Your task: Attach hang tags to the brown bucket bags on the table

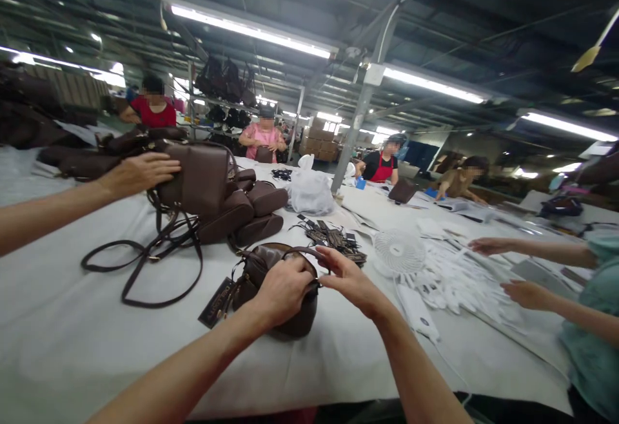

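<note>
A small dark brown handbag sits on the white-covered table in front of me. My left hand is closed at the bag's top opening, with its fingertips partly hidden by the bag's edge. With thumb and fingers, my right hand pinches the bag's carry handle near its right end. A black printed hang tag lies at the bag's left side, beside small dangling metal parts. Just behind the bag lies a heap of dark strap-like tags.
At left, a co-worker's hand touches a larger brown bag beside piled bags and a loose strap. A white fan and white pieces lie right, near another co-worker's hands. A metal post stands behind.
</note>
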`<state>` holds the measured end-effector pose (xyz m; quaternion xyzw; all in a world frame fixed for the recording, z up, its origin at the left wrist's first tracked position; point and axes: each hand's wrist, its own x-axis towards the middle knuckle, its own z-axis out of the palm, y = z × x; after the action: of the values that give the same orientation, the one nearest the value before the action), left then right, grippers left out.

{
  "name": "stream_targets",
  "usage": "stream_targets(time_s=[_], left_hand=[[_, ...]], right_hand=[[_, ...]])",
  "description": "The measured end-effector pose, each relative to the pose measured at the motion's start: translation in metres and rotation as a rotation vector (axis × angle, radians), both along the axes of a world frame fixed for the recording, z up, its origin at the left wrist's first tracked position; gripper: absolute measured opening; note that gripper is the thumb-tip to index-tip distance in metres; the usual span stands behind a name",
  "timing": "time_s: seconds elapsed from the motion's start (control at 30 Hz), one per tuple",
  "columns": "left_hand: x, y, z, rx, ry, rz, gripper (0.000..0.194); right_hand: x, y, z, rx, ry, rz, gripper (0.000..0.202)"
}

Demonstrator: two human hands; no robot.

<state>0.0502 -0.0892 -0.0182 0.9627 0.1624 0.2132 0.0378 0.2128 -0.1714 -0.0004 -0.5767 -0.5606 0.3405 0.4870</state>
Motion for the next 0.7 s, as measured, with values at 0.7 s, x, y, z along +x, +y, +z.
stream_targets(time_s=[0.7], left_hand=[[0.018,-0.014,0.01,-0.028,0.056,0.142,0.017]], right_hand=[[-0.009,0.008,-0.066,0.185,0.47,-0.237,0.041]])
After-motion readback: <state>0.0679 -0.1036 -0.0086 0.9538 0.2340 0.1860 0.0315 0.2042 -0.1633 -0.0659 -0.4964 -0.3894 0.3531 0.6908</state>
